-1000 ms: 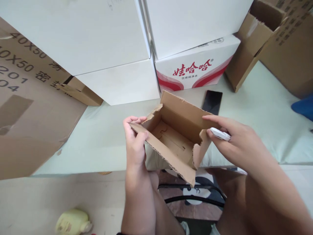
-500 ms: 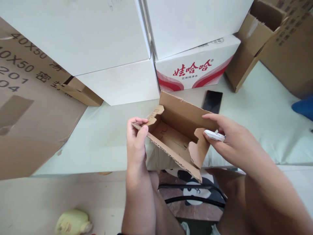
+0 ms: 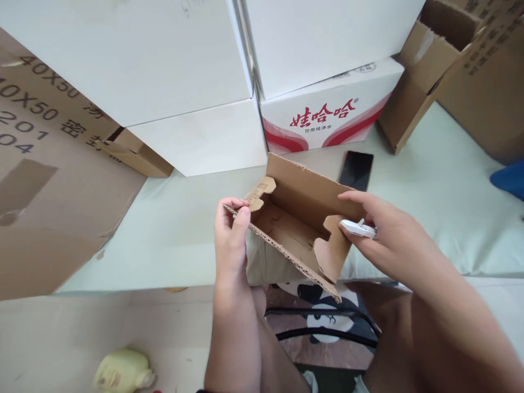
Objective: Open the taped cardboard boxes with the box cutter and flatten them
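Observation:
A small brown cardboard box [image 3: 301,188] with its top open is held tilted at the front edge of the padded surface. My left hand [image 3: 232,232] pinches the near left corner, thumb on the near wall's edge and fingers behind it. My right hand [image 3: 380,229] is closed round the right end, its fingertips at the back wall. Between that thumb and fingers is a small white plastic tool [image 3: 358,228], partly hidden, whose kind I cannot make out. Two notched side flaps stand up at the ends. The inside of the box looks bare.
Behind the box are stacked white cartons [image 3: 196,139] and a red-lettered carton [image 3: 327,117]. A black phone [image 3: 356,170] lies on the pale green padded surface [image 3: 176,234]. Brown cartons [image 3: 53,180] flank both sides. A yellow bottle [image 3: 123,371] lies on the floor.
My left hand and the near wall of the box have shifted slightly to the right. The white tool has tilted a little in my right hand.

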{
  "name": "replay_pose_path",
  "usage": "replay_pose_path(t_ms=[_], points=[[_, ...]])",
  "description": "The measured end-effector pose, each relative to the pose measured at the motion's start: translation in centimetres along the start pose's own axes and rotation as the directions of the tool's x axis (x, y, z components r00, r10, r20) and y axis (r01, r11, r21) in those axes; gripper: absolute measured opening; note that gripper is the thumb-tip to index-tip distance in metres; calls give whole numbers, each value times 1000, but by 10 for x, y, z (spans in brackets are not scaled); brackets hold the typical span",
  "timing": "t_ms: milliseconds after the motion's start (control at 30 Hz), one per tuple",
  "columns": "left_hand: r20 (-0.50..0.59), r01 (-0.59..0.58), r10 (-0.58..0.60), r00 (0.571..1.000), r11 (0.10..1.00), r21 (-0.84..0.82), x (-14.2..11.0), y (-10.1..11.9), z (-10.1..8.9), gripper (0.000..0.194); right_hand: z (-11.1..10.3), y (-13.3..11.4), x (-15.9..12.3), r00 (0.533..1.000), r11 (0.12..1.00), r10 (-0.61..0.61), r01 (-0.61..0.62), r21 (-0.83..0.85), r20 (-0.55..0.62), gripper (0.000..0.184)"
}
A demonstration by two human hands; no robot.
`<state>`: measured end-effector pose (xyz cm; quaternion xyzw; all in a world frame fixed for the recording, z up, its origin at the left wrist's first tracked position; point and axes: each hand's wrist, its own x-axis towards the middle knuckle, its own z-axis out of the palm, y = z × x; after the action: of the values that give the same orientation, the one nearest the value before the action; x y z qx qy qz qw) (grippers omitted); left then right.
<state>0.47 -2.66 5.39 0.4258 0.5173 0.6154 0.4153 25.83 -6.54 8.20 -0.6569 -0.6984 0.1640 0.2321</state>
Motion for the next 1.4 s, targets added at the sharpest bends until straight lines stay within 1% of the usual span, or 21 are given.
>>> replay_pose_path(t_ms=[133,300,567,667,767,867,900,1033,1067,1133,1233,1333,1400], points=[[18,-20,20,1000,999,29,-1,0,0,25,-1,0,-1,1000,1000,-22,22,-3,4,40],[8,-10,9,1000,999,43,-1,0,-1,25,-2,-2,0,1000,1000,-26,26,11,16,40],[-7,-8,8,1000,1000,16,-1,-1,1,28,0,0,-1,999,999,-43,42,25,27,41],[-22,4,-4,1000,1000,5,0,-1,1,30,0,1,-1,996,996,-76,74,42,49,42],[-27,5,-4,1000,1000,30,0,-2,1,30,-1,2,-2,990,991,-125,122,50,61,40],[-24,0,1,1000,999,44,1,-2,1,30,0,3,-4,990,991,-125,122,58,60,37],[-24,-2,3,1000,999,40,1,-3,0,31,1,3,-4,992,992,-110,107,67,55,38],[-36,-14,15,999,999,48,0,-1,0,31,2,4,-4,999,993,-39,38,111,8,56],[-36,-13,15,999,998,60,0,-1,0,32,1,3,-4,999,994,-50,48,102,11,55],[-33,-9,11,999,997,82,-1,0,0,36,-1,1,-3,993,990,-118,115,84,32,45],[-16,-6,8,1000,997,73,-1,0,-1,46,-6,-2,-2,972,968,-226,217,126,62,32],[-3,-12,12,1000,999,46,0,-1,-2,53,-9,-4,-4,966,954,-255,243,176,52,28],[2,-11,11,1000,999,45,0,-1,-3,55,-10,-6,-6,963,944,-270,264,199,2,28]])
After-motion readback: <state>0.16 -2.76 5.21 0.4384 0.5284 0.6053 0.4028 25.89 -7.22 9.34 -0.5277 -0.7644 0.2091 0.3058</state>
